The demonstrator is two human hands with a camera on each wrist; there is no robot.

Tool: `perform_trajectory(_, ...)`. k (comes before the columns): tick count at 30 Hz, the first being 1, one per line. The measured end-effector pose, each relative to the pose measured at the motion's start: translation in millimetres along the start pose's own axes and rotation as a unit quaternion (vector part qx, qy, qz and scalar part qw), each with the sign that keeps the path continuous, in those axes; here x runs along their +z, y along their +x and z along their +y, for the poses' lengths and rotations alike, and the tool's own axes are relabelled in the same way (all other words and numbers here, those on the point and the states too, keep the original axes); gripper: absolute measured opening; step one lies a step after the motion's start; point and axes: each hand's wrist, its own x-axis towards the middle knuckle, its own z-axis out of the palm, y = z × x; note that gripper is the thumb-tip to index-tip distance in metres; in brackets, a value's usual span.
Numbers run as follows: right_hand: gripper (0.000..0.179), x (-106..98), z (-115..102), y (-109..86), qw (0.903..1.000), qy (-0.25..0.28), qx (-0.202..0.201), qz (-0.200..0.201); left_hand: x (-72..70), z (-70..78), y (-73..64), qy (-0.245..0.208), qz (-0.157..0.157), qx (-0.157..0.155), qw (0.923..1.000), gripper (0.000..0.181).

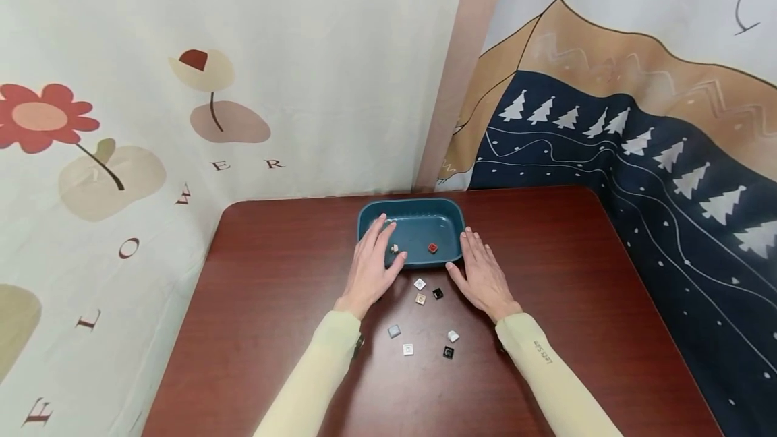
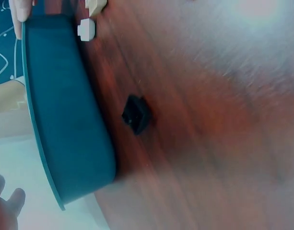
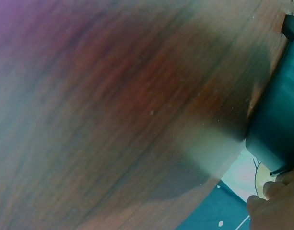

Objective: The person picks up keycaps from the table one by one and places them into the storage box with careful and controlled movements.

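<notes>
The blue tray (image 1: 419, 226) stood on the desk (image 1: 267, 288) between the two hands, its long axis running from the left hand (image 1: 372, 266) across to the right hand (image 1: 483, 275). The left hand, fingers extended and grasping nothing, overlapped the tray's near left corner; contact could not be confirmed. The right hand lay straight-fingered along the tray's right end, likewise without a grasp. Inside the tray, the pale keycap (image 1: 394, 249) sat nearer the left hand, the red keycap (image 1: 433, 248) farther right. Seven loose keycaps (image 1: 420, 299) lay in front of the tray.
</notes>
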Motion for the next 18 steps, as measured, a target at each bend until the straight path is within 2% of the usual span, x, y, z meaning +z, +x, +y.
perform_trajectory(4,0.082,-2,1,-0.4,1.0000,0.000,-0.001,-0.001,-2.5,5.5,-13.7,-0.014,0.041,0.024,0.9988,0.063)
perform_trajectory(8,0.082,-2,1,0.0,1.0000,-0.002,0.001,-0.001,-8.1,9.1,-26.6,-0.020,0.062,0.043,0.9969,0.065)
perform_trajectory(15,0.081,-1,0,-1.1,1.0000,0.006,0.005,0.004,-13.8,9.0,-54.1,-0.017,0.043,0.041,0.9981,0.065)
perform_trajectory(18,0.081,0,-1,-1.2,0.9999,0.011,0.006,0.005,-14.3,5.7,-70.4,-0.018,0.048,0.049,0.9975,0.061)
